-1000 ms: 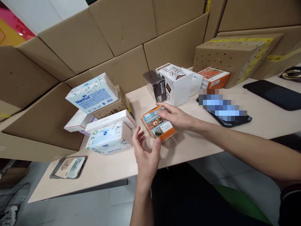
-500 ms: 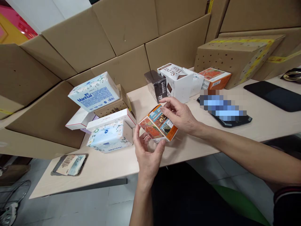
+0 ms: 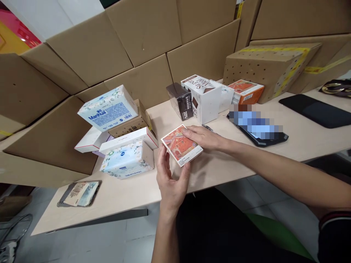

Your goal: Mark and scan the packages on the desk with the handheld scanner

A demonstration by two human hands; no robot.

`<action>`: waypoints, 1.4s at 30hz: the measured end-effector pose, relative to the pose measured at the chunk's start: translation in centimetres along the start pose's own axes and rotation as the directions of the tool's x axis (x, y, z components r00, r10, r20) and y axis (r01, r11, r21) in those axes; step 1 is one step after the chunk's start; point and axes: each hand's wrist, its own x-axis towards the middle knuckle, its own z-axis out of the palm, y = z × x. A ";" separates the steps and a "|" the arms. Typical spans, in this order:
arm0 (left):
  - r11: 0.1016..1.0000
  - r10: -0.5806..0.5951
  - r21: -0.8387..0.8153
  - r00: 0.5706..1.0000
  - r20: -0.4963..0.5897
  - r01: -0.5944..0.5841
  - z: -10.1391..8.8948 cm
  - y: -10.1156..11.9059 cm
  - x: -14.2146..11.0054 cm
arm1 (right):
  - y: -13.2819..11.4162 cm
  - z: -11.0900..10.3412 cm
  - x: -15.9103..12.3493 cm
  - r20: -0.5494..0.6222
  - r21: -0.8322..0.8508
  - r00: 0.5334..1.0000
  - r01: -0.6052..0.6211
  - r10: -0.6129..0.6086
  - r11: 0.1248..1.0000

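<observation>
An orange and white printed box (image 3: 182, 144) is held between both hands above the table's front part, its picture face turned up. My left hand (image 3: 173, 179) cups its left and near sides, the thumb at the near corner. My right hand (image 3: 204, 138) grips the far right side, with the thumb lying on the top face and the other fingers hidden beneath or behind. Behind the box stand a dark brown box (image 3: 180, 101) and a white box with brown lettering (image 3: 204, 98). A pen-like object (image 3: 208, 128) lies partly behind my right hand.
Tissue packs (image 3: 127, 159) and cartons are stacked at left on the table (image 3: 131, 195). Banknotes (image 3: 82, 193) lie on a phone-like slab near the left end. A phone (image 3: 257, 128) and a black slab (image 3: 315, 109) lie at right. Cardboard panels (image 3: 142, 80) wall the back.
The box has turned in my hands: its printed side panels faced me before, and its orange picture face shows now. My right hand has shifted slightly lower, uncovering the pen-like object.
</observation>
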 end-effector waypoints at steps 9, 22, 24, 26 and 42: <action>0.972 -0.123 0.218 0.982 0.142 0.090 -0.3 -0.5 0.3 | -1.1 -2.9 -0.4 -0.152 -0.549 0.983 0.006 -0.107 0.836; 0.922 -0.154 0.379 0.972 0.178 0.077 0.0 0.4 1.1 | -1.1 -6.0 -1.2 -0.073 -0.822 0.943 -0.240 0.323 0.517; 0.921 -0.132 0.386 0.976 0.174 0.056 -0.1 0.4 1.0 | -1.4 -5.8 -1.1 -0.133 -0.720 0.973 -0.225 0.187 0.656; 0.925 -0.102 0.380 0.979 0.177 0.028 -0.1 0.4 0.9 | -1.8 -5.7 -1.1 -0.233 -0.465 0.971 -0.160 0.054 0.871; 0.902 0.001 0.421 0.977 0.213 -0.092 0.0 0.6 0.1 | -2.8 -0.2 -1.2 -0.175 0.305 0.984 0.092 -0.039 0.948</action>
